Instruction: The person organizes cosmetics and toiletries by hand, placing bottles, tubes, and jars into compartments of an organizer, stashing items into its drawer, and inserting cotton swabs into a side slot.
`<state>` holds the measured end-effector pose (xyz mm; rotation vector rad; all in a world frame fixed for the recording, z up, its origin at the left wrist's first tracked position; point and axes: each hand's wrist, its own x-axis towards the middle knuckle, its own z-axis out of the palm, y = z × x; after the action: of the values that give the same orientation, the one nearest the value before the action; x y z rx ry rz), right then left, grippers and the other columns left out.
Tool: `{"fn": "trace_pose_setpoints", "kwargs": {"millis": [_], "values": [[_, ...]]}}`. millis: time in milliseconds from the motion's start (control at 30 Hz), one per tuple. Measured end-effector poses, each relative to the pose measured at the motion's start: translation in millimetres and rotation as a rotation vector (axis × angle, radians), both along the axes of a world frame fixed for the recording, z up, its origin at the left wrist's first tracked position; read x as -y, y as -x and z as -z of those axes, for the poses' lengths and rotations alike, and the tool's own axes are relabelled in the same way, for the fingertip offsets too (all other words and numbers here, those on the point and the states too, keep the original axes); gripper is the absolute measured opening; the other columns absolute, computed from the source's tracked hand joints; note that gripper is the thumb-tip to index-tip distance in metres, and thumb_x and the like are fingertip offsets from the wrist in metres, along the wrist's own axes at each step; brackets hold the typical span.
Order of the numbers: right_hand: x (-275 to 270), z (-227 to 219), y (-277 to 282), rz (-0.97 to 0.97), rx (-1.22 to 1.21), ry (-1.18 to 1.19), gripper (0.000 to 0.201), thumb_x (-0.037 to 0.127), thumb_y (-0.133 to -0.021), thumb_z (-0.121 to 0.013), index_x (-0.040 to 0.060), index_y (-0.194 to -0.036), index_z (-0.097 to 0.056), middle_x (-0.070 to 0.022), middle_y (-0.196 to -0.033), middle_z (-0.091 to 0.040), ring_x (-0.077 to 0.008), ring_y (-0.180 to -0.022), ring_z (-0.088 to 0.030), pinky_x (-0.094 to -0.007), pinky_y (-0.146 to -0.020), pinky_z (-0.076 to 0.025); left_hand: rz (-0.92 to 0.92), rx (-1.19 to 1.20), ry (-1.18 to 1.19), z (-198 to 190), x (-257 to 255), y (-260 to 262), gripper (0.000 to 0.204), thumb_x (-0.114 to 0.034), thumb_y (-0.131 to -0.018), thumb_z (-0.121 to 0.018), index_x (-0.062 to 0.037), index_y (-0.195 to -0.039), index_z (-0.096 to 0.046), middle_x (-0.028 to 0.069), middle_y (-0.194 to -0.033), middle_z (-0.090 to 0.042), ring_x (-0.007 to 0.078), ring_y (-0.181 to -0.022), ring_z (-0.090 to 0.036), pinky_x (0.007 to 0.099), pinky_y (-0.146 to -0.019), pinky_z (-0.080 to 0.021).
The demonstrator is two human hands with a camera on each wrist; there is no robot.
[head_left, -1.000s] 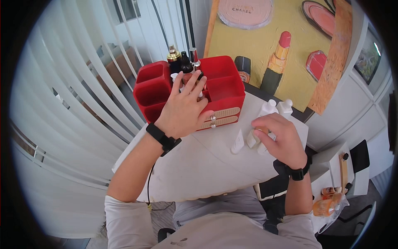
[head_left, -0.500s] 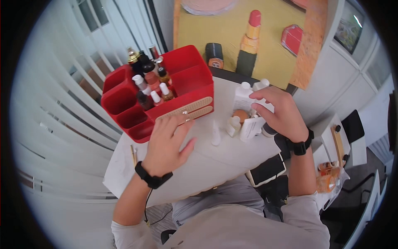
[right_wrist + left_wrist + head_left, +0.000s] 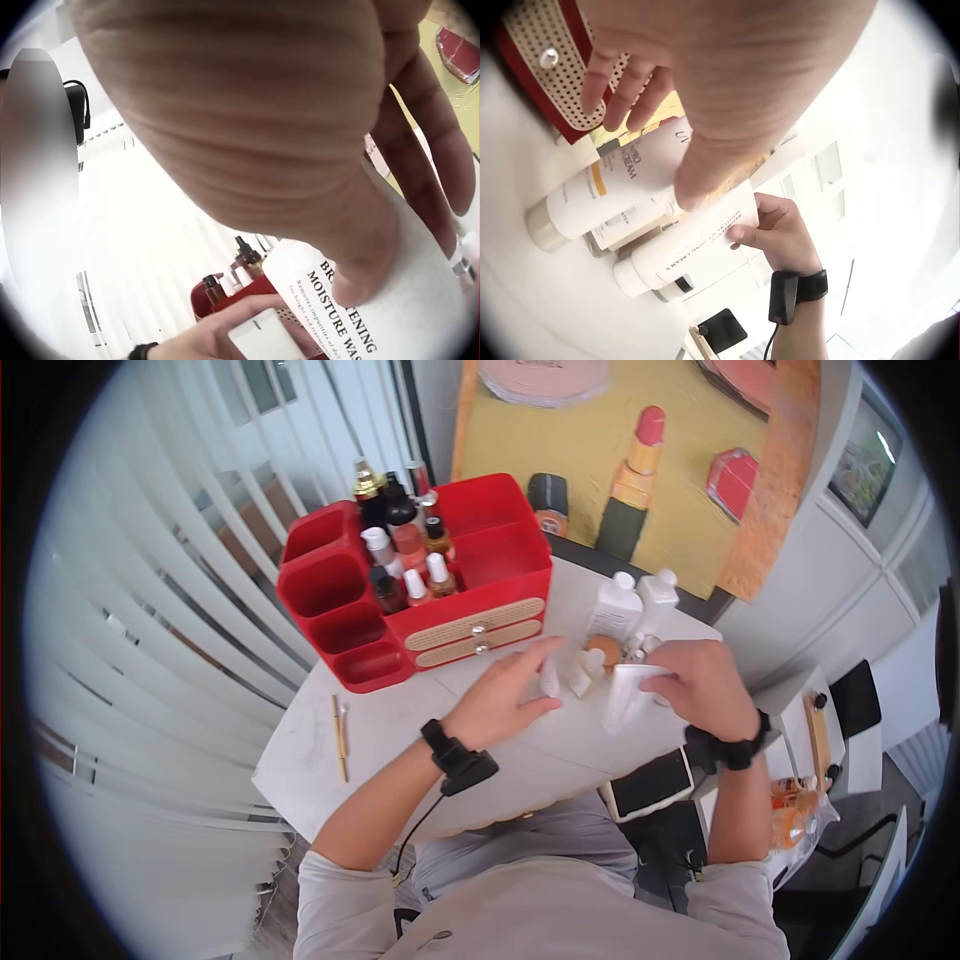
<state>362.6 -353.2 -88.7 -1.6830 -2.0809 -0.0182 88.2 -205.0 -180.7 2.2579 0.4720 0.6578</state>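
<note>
At the right of the table, my right hand (image 3: 706,685) pinches the upper end of a white face wash tube (image 3: 627,700), its thumb over the printed front. That tube stands cap down in the left wrist view. My left hand (image 3: 497,703) is beside a smaller white sunscreen tube (image 3: 549,678), with its thumb and fingers spread around the tube's upper part. In the left wrist view the sunscreen tube (image 3: 604,184) stands on its cap, its top hidden behind the palm.
A red organizer (image 3: 500,595) with two woven drawer fronts holds several bottles. Two white bottles (image 3: 613,607) stand behind the tubes, near a small cream-coloured bottle (image 3: 585,675) and a round brown lid (image 3: 603,649). Thin brushes (image 3: 340,740) lie at left; a painted board leans behind.
My left hand has come away from the bottles in the organizer and moved right to the sunscreen tube. The right hand has lowered onto the face wash tube and pinches it.
</note>
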Motion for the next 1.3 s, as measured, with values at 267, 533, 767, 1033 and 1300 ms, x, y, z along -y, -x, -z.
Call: {"fn": "trace_pose_setpoints", "kwargs": {"millis": [267, 533, 767, 1033, 1300], "values": [[-73.3, -122.1, 14.5, 0.089, -0.399, -0.287, 0.026, 0.013, -0.1, -0.081, -0.0037, -0.118, -0.074, -0.0059, -0.087, -0.075, -0.0108, -0.077, -0.07, -0.0291, -0.062, -0.057, -0.004, -0.057, -0.035, -13.5, 8.8, 33.5, 0.085, -0.001, -0.096, -0.078, -0.0096, -0.17, -0.037, 0.021, -0.146, -0.063, 0.0406, -0.13, -0.065, 0.0444, -0.114, -0.051], [-280.8, -71.9, 51.8, -0.204, -0.187, -0.291, 0.017, 0.011, -0.101, -0.074, -0.0005, -0.114, -0.073, -0.0258, -0.091, -0.072, -0.0377, -0.087, -0.075, -0.0498, -0.079, -0.056, -0.082, -0.076, 0.162, -8.7, 13.9, 77.8, 0.09, 0.001, -0.097, -0.079, -0.0154, -0.172, -0.034, 0.0138, -0.142, -0.067, 0.0302, -0.123, -0.067, 0.0419, -0.11, -0.054], [-323.4, -91.1, 66.3, -0.396, -0.369, 0.195, 0.012, 0.006, -0.108, -0.067, -0.0028, -0.116, -0.07, -0.0136, -0.107, -0.077, -0.0205, -0.1, -0.077, -0.036, -0.088, -0.066, -0.085, -0.045, 0.207, -9.5, 12.5, 99.8, 0.091, 0.005, -0.095, -0.078, -0.0149, -0.172, -0.034, 0.014, -0.143, -0.067, 0.0303, -0.12, -0.068, 0.0399, -0.109, -0.055], [-337.2, -69.7, 68.3, -0.32, -0.533, 0.302, 0.023, 0.0, -0.11, -0.058, 0.0001, -0.133, -0.061, -0.0124, -0.13, -0.07, -0.0224, -0.125, -0.07, -0.0381, -0.106, -0.063, -0.044, -0.02, 0.251, -6.5, 11.2, 103.1, 0.093, 0.007, -0.095, -0.077, -0.0146, -0.173, -0.032, 0.0133, -0.149, -0.064, 0.0283, -0.133, -0.064, 0.0412, -0.111, -0.053], [-323.3, -41.2, 74.1, -0.262, -0.673, 0.132, 0.036, 0.002, -0.106, -0.064, -0.0011, -0.141, -0.057, -0.02, -0.131, -0.072, -0.0282, -0.121, -0.072, -0.0412, -0.104, -0.061, -0.191, -0.133, 0.142, 2.4, 13.8, 105.1, 0.107, -0.009, -0.085, -0.092, -0.0122, -0.173, -0.03, 0.0181, -0.143, -0.064, 0.0323, -0.127, -0.066, 0.043, -0.103, -0.058]]}}
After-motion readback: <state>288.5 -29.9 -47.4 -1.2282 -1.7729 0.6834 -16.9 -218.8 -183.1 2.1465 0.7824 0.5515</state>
